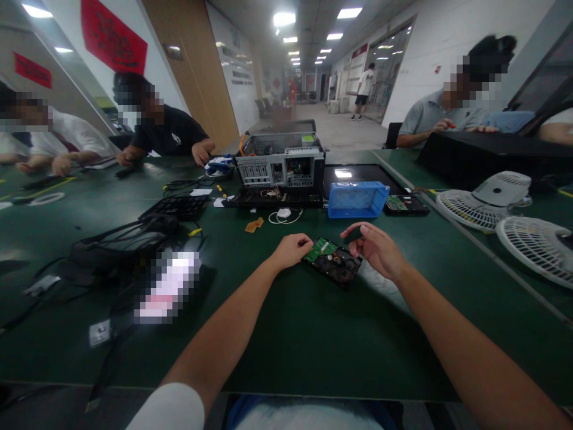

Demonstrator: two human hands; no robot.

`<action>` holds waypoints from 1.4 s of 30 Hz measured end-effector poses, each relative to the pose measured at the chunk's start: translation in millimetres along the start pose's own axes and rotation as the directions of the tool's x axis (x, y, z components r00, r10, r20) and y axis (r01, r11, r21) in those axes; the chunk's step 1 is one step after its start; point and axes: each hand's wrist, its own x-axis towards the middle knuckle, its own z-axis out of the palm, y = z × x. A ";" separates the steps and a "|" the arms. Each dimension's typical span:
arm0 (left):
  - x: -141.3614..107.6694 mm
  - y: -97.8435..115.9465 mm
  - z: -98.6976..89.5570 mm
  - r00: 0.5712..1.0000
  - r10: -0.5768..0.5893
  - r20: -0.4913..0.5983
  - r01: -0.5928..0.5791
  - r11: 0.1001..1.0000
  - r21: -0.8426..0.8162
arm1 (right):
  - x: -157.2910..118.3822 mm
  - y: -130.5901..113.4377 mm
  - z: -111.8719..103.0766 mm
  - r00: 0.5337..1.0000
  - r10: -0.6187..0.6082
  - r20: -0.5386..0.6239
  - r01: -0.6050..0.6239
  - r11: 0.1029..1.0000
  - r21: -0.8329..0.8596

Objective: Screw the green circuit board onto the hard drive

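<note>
A hard drive [333, 261] with its green circuit board facing up is tilted just above or on the table in front of me; I cannot tell whether it touches. My left hand [290, 249] pinches its left end between thumb and fingers. Curved over the drive's right end is my right hand [373, 248], with its fingers apart and no object visible between them. Its lower fingers are close to the drive's edge, and contact there is unclear. Beyond my hands stands a blue plastic bin [358, 200].
An open computer case [281, 164] stands at the back middle. Another hard drive [406, 205] lies right of the bin. White fan parts [487, 200] are at right. A black bag [120, 245], cables and a bright phone-like screen [168, 289] lie left. Several people sit around the green table [313, 352].
</note>
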 end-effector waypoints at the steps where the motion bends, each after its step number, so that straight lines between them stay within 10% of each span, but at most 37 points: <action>1: 0.1 0.3 0.0 1.000 0.002 -0.001 -0.002 1.000 0.006 | 0.9 0.4 -0.2 1.000 0.003 -0.008 -0.003 1.000 0.014; 42: 1.1 0.8 0.3 1.000 -0.001 -0.017 0.002 0.999 0.044 | 0.7 -1.3 1.1 0.998 0.008 -0.063 -0.008 1.000 0.001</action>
